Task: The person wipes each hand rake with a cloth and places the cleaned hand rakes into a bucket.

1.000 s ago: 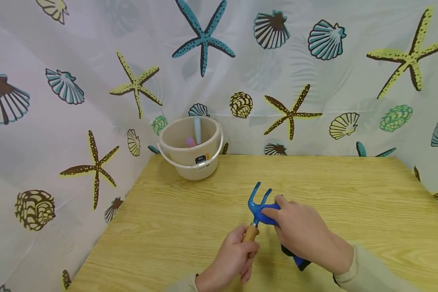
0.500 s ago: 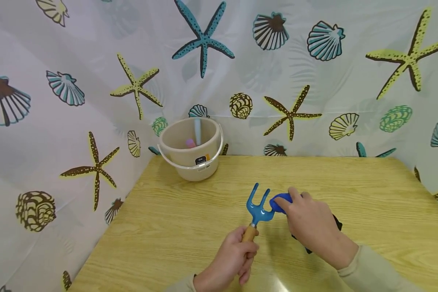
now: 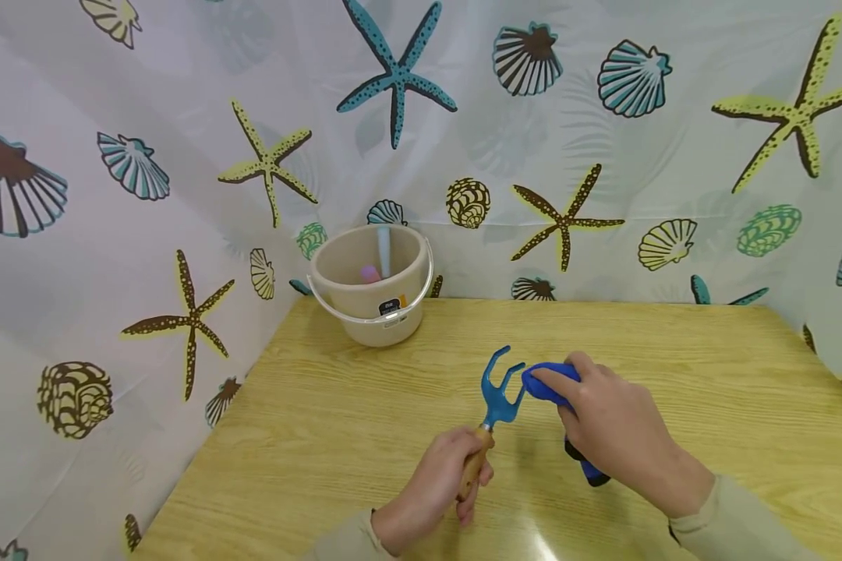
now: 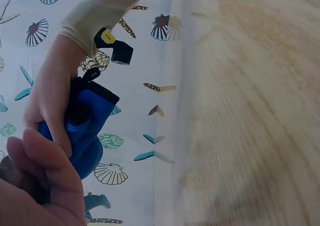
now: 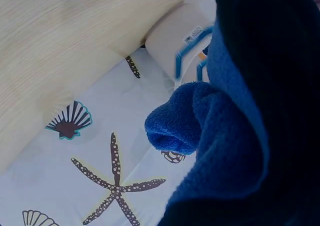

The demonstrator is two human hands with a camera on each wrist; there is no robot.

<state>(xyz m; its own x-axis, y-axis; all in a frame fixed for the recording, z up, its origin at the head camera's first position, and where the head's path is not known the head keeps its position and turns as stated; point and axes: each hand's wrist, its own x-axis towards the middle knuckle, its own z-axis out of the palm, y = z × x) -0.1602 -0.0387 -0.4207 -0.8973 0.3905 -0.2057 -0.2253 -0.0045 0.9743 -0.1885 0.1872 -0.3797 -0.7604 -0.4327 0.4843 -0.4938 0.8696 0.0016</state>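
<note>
My left hand [image 3: 435,471] grips a garden hand fork [image 3: 500,405] by its wooden handle. The fork's blue metal head points up and away, with its tines angled slightly right. Bunched in my right hand [image 3: 617,425] is a blue cloth [image 3: 550,383] with black edging. The cloth is pinched over the tip of the rightmost tine, and a loose end hangs below the hand. In the left wrist view the cloth [image 4: 92,121] hangs beyond my curled left fingers. Towelling pile shows on the cloth [image 5: 225,136] in the right wrist view, which hides most of the fork.
A beige bucket [image 3: 351,308] with a wire-like handle stands at the table's back left. It contains a light blue stick-like item [image 3: 383,253] and a pink-tipped one [image 3: 370,274]. A shell-and-starfish curtain [image 3: 533,140] closes off the back and sides of the wooden table [image 3: 309,436].
My right hand has moved the cloth rightward, from the base of the fork's head out to the right tine. My left hand has tilted the fork slightly, baring more handle.
</note>
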